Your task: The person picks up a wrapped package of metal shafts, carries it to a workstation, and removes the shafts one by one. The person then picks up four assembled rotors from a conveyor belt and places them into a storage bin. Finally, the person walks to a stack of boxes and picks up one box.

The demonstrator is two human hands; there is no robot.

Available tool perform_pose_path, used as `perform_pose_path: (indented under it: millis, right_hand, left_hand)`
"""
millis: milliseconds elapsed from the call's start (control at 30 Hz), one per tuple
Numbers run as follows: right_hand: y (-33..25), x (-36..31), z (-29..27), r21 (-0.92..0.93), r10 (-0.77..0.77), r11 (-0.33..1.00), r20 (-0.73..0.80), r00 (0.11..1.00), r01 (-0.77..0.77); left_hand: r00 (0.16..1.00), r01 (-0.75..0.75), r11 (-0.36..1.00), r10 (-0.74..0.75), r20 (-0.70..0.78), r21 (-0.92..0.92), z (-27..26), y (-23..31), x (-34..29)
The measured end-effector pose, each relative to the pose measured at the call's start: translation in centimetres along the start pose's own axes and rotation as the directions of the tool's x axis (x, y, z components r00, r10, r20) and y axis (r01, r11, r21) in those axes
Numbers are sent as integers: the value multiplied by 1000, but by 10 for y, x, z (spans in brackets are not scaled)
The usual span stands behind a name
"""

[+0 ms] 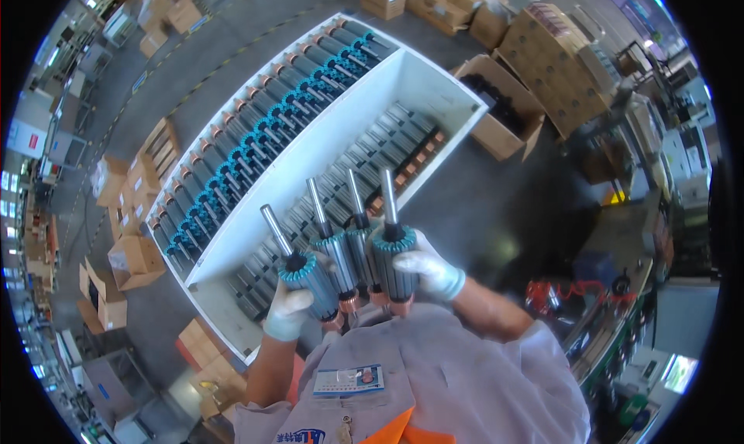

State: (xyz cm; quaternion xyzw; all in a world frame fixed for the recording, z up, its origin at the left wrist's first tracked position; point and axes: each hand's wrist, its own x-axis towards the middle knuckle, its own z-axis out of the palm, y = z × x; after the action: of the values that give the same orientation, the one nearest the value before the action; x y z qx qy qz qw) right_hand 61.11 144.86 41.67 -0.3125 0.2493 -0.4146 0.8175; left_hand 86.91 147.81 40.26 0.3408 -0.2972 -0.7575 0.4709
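Observation:
Several motor armatures are clasped side by side between my two hands in front of my chest, steel shafts pointing up and away, copper commutators toward me. My left hand (290, 308), in a white glove, is closed around the leftmost armature (310, 283). On the other side, my gloved right hand (428, 267) is closed against the rightmost armature (394, 262). The middle ones are squeezed between these two. Beyond them stands a white divided bin (438, 87). Its far-left compartment holds a long row of teal-ended armatures (260, 138); more armatures (372, 153) lie in the nearer compartment, partly hidden by those I hold.
An open cardboard box (508, 130) with dark contents stands right of the bin. Stacked cartons (554, 53) rise behind it. More cartons (136, 259) and a wooden pallet (160, 149) sit at left. A workbench with a red coiled hose (570, 293) is at right.

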Motion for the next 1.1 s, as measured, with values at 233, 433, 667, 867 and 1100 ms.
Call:
perform_pose_path:
  millis: [233, 433, 667, 867, 1100]
  right_hand:
    - [-27, 70, -66, -58, 223, 972, -103, 969, -229]
    - [11, 149, -74, -4, 387, 922, 25, 922, -387]
    - [139, 206, -11, -118, 549, 819, -128, 826, -562]
    - [273, 238, 31, -22, 650, 759, -21, 759, -651]
    - [353, 249, 57, -209, 670, 695, -160, 725, -688]
  left_hand:
    - [987, 28, 999, -31, -159, -22, 12, -10, 65]
    - [978, -42, 988, 10, -210, -146, -36, -12, 82]
    - [937, 56, 980, -119, -330, -193, -158, -11, 2]
    - [865, 96, 968, -195, -462, -230, -257, -27, -62]
    - [793, 17, 966, -170, -585, -257, -307, -60, -85]
